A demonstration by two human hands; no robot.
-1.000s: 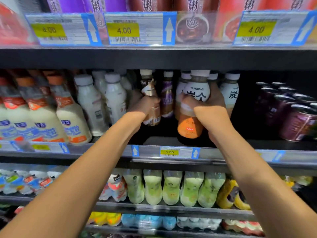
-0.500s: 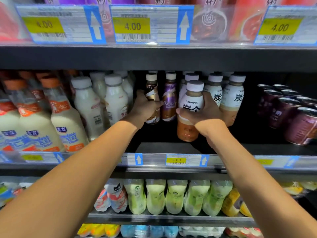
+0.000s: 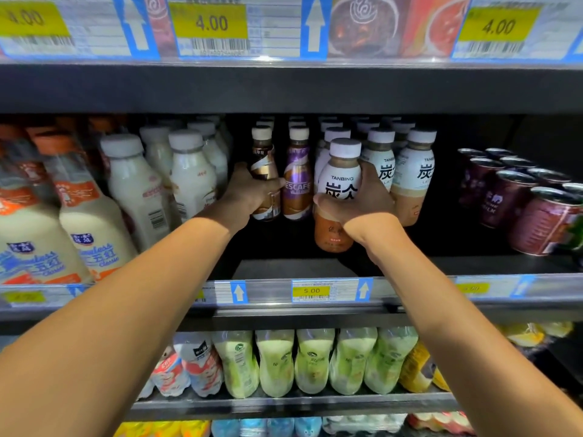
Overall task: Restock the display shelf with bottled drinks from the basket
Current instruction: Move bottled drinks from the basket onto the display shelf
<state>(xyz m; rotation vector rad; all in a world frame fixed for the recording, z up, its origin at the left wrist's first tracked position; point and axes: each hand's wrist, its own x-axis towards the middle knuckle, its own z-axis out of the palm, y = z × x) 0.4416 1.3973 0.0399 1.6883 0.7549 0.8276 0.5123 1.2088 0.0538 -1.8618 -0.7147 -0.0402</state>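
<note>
right grip (image 3: 356, 205): clenched round the latte bottle (image 3: 342, 184), thumb across the front below the label print, fingers wrapped behind.
latte bottle: upright, white cap up, label facing out. It's at the head of its own lane, just in front of the matching row (image 3: 413, 175). The base is in shadow, so I can't tell if it's down on the shelf (image 3: 299, 268) yet.
left grip (image 3: 249, 197): grasping the brown coffee bottle (image 3: 264, 171) mid-body. That bottle is upright, just beside the purple coffee bottle (image 3: 296, 184).
change: over the last second the latte bottle went from out near the front lip to deeper in and lower, closing on its row. The brown bottle moved back too and is now about level with the purple one.
meaning: both bottles look to be at their slots. My read is that the placing step is nearly done and only the set-down and let-go are left.
shelf space: a bare dark patch shows ahead of the coffee lanes, behind the 5.00 price tag (image 3: 310, 290), so there's probably room for more stock.
neighbours: milk bottles (image 3: 135, 184) to the left, near the left grip. Cans (image 3: 504, 197) to the right, well apart.
basket: not in view, so remaining stock is unknown.
risk: the right-hand fingers sit against the row behind and could nudge it as they come out.
</note>
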